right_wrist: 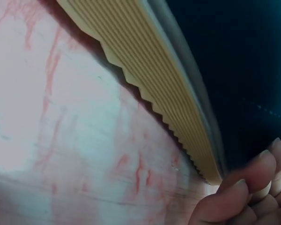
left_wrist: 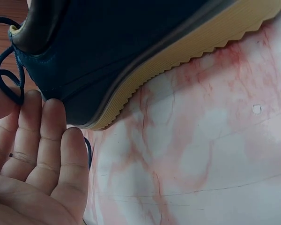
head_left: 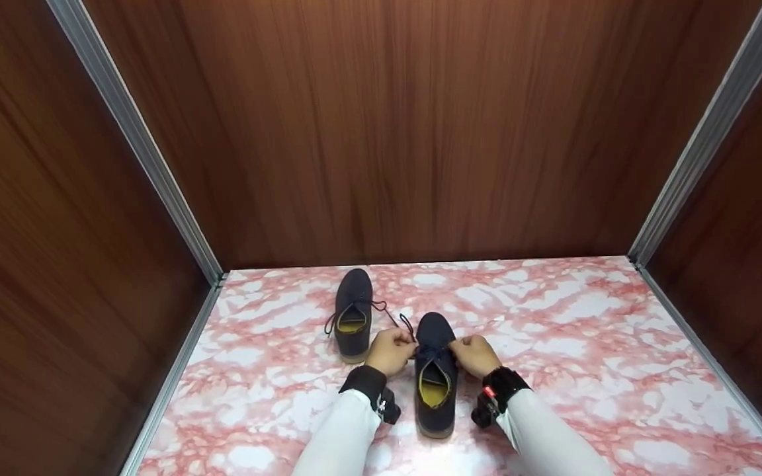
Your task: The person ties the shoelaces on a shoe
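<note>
A dark navy lace-up shoe (head_left: 435, 416) with a yellow lining stands between my hands, toe pointing away. On its left side my left hand (head_left: 391, 350) pinches a shoelace (left_wrist: 21, 77) between thumb and index finger, with the other fingers extended beside the shoe. A lace loop rises just above that hand in the head view. Across the shoe, my right hand (head_left: 477, 356) has thumb and fingertips pinched together at the lacing. The right wrist view shows its curled fingers against the shoe's side; the lace end there is hidden.
The matching shoe (head_left: 354, 291) stands further back on the left, its laces (head_left: 381, 306) hanging loose to both sides. Both shoes are on a pink-and-white marbled surface (head_left: 566, 383). Brown wood-grain panels (head_left: 381, 132) with metal corner strips (head_left: 149, 152) enclose it at the back and sides.
</note>
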Tool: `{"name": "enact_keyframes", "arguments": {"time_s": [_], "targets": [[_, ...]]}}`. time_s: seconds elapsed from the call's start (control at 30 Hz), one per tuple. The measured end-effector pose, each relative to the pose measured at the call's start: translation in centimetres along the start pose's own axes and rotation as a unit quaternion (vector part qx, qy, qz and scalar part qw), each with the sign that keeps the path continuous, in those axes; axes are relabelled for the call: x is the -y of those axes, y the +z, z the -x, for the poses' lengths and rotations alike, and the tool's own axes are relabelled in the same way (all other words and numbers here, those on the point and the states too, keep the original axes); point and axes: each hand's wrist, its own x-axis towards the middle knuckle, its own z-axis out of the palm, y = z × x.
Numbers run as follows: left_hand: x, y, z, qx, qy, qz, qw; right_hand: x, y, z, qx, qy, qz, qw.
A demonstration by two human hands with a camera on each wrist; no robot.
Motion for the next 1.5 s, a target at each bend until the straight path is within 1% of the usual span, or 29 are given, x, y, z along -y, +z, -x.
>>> {"name": "enact_keyframes", "arguments": {"time_s": [0.17,0.3,0.4,0.47,0.6,0.73,0.8,0.87,0.9,0.97,1.03,1.07,1.1,1.13,1.2,1.23,1.3,1.37,1.43,1.5], "targets": [[0.0,0.0,0.0,0.002,0.003,0.006,1.0,0.1,-0.1,-0.1,-0.024,-0.01,0.001,0.9997],[0.1,0.1,0.0,0.005,0.014,0.005,0.9999,0.1,-0.7,-0.3,-0.062,-0.024,0.006,0.9978],[0.2,0.0,0.0,0.007,0.016,0.007,0.9998,0.2,-1.5,-0.6,-0.093,-0.034,-0.01,0.995],[0.2,-0.1,0.0,0.008,0.016,0.007,0.9998,0.2,-2.1,-0.8,-0.112,-0.031,-0.036,0.9926],[0.2,-0.1,-0.1,0.008,0.016,0.006,0.9998,0.4,-3.5,-1.0,-0.154,-0.031,-0.08,0.9843],[0.0,-0.2,0.0,0.008,0.02,-0.001,0.9998,0.5,-4.8,-1.0,-0.199,-0.043,-0.111,0.9727],[0.0,-0.2,0.0,0.008,0.019,-0.005,0.9998,0.6,-5.3,-1.1,-0.215,-0.044,-0.143,0.9651],[0.0,-0.2,0.1,0.005,0.019,-0.009,0.9998,0.8,-5.7,-1.1,-0.217,-0.041,-0.185,0.9576],[0.0,-0.2,0.1,0.003,0.018,-0.011,0.9998,1.0,-6.0,-1.1,-0.21,-0.038,-0.215,0.953],[0.0,-0.2,0.1,-0.002,0.013,-0.013,0.9998,1.4,-6.4,-1.0,-0.174,-0.029,-0.292,0.9399],[0.0,-0.1,0.1,-0.006,0.009,-0.013,0.9999,1.9,-6.8,-0.8,-0.126,-0.017,-0.367,0.9216],[-0.1,-0.1,0.1,-0.009,0.007,-0.013,0.9998,2.2,-7.0,-0.7,-0.102,-0.011,-0.402,0.9097],[-0.1,-0.1,0.1,-0.012,0.004,-0.011,0.9999,2.4,-7.2,-0.6,-0.082,-0.005,-0.429,0.8995],[-0.2,-0.1,0.2,-0.013,0.002,-0.009,0.9999,2.7,-7.3,-0.4,-0.065,-0.003,-0.445,0.893],[-0.3,0.0,0.1,-0.016,-0.004,-0.001,0.9999,3.2,-7.6,-0.2,-0.039,-0.007,-0.454,0.8899],[-0.3,0.0,0.1,-0.018,-0.004,0.005,0.9998,3.4,-7.7,-0.1,-0.03,-0.013,-0.451,0.8918],[-0.4,0.0,0.1,-0.021,-0.005,0.017,0.9996,3.7,-7.9,0.0,-0.011,-0.027,-0.434,0.9004],[-0.5,0.0,0.1,-0.023,-0.01,0.027,0.9993,3.9,-8.1,0.0,0.011,-0.034,-0.424,0.9048],[-0.7,0.0,0.1,-0.027,-0.006,0.038,0.9989,4.0,-8.3,0.1,0.033,-0.033,-0.424,0.9043],[-0.9,0.1,0.0,-0.031,-0.003,0.049,0.9983,4.0,-8.6,0.2,0.065,-0.029,-0.423,0.9031]]}}
